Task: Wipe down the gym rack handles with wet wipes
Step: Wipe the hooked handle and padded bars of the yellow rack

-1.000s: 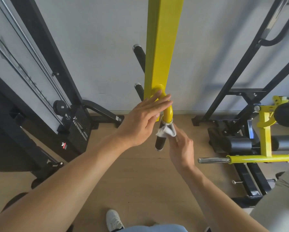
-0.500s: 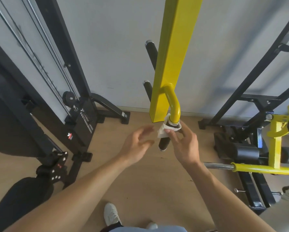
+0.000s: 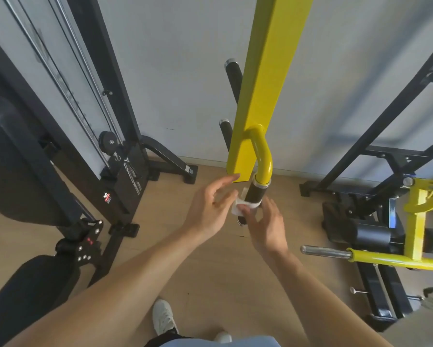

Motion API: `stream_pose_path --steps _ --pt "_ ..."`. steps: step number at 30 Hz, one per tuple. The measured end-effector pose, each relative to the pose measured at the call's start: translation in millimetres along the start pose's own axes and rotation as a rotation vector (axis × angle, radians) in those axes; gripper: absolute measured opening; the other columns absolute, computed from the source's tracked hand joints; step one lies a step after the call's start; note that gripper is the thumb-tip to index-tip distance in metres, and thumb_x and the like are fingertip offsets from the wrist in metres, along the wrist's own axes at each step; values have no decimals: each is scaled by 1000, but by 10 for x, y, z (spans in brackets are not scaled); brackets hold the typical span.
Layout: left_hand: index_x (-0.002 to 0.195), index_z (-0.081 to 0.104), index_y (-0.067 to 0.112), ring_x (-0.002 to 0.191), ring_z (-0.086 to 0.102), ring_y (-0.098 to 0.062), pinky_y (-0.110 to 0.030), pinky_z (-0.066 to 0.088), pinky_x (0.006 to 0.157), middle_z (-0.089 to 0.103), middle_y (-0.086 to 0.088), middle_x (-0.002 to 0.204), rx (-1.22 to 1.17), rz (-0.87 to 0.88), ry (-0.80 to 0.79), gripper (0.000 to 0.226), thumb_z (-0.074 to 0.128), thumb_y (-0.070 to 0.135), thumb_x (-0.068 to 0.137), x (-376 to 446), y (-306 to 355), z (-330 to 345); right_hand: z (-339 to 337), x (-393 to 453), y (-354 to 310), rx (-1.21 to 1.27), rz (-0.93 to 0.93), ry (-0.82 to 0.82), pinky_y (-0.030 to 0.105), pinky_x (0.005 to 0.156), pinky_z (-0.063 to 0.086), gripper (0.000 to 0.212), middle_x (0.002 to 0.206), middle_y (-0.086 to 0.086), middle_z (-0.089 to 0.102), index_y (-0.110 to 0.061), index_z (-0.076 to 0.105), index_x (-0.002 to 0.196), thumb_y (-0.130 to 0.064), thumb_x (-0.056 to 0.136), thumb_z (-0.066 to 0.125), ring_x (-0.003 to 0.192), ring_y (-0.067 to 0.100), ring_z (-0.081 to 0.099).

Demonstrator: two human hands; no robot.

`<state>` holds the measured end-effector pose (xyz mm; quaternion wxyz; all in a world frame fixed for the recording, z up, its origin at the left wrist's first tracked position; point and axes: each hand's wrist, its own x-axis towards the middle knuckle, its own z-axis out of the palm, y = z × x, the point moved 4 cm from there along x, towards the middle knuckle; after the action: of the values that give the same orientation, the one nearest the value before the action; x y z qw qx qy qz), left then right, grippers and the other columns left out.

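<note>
Since half a second ago the wet wipe (image 3: pixel 245 203) has slid from the chrome collar down onto the black grip, and the left hand (image 3: pixel 210 209) has closed in beside it. Yellow upright (image 3: pixel 265 96) carries the yellow bent arm (image 3: pixel 261 156); black handle grip (image 3: pixel 254 194) hangs from that, wipe wrapped round its lower half. Right hand (image 3: pixel 269 226) sits under the grip, fingers loosely curled around wipe and handle; grip firmness unclear. Left hand spread open, fingertips just beside the wipe, holding nothing. Step: mid-wipe on this handle. Next probably needs squeezing the wipe round the grip and pulling down to the end cap (image 3: pixel 241 222).
</note>
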<state>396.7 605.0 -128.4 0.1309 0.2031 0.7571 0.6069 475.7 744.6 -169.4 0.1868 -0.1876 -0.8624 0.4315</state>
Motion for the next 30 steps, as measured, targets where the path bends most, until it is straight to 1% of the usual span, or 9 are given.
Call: stream_pose_path --steps 2,5,8,12,16,22,26,29,30 --pt "125 69 23 123 61 -6 -42 47 109 70 11 127 34 145 62 33 62 28 93 -30 155 20 89 -51 103 -45 50 -52 26 67 42 8 84 -16 59 -37 58 92 -41 90 64 85 13 59" --pt "119 71 8 122 63 -20 -43 50 103 70 -3 126 265 600 216 25 64 6 95 -59 584 -36 -51 36 -91 92 52 75 22 64 42 11 80 -9 64 -35 58 83 -35 91 66 80 15 59" --pt "127 67 4 140 49 -27 -41 40 116 60 -10 142 524 838 75 40 52 -11 94 155 868 -40 -259 124 -402 214 -47 261 15 65 43 5 81 -7 68 -30 69 93 -33 89 71 76 8 58" --pt "138 60 9 147 40 -17 -25 24 123 53 -4 151 642 683 -84 66 44 -22 82 357 890 -81 -82 52 -239 2 41 349 30 56 41 27 63 -6 58 -31 52 69 -41 79 75 62 16 52" --pt "147 50 15 150 31 -9 -23 25 123 43 3 158 628 635 -130 72 45 -21 85 345 840 -31 133 -31 99 -38 270 282 27 52 37 31 62 -7 59 -28 49 67 -47 78 70 62 17 54" --pt "148 49 16 151 30 -9 -22 25 122 41 3 159 605 640 -127 70 45 -20 88 392 832 -14 -47 43 -110 92 167 246 32 60 49 22 72 -7 66 -27 65 83 -48 83 71 72 16 62" --pt "149 48 13 152 29 -11 -28 28 123 40 0 160 550 658 -136 71 43 -21 87 364 791 -4 -325 128 -496 225 -16 336 19 66 46 15 78 -6 69 -28 71 97 -38 86 73 74 11 59" --pt "152 43 13 153 25 -12 -32 28 123 36 1 163 529 679 -166 71 42 -21 89 359 762 -2 -213 19 -261 117 75 215 19 57 43 8 72 -9 68 -30 69 85 -35 85 74 68 8 58" --pt "152 43 12 154 25 -13 -34 28 124 36 0 163 526 702 -179 69 42 -20 91 366 753 -15 -134 -59 -121 64 163 143 20 52 38 16 65 -10 65 -29 65 76 -38 85 73 61 8 54"
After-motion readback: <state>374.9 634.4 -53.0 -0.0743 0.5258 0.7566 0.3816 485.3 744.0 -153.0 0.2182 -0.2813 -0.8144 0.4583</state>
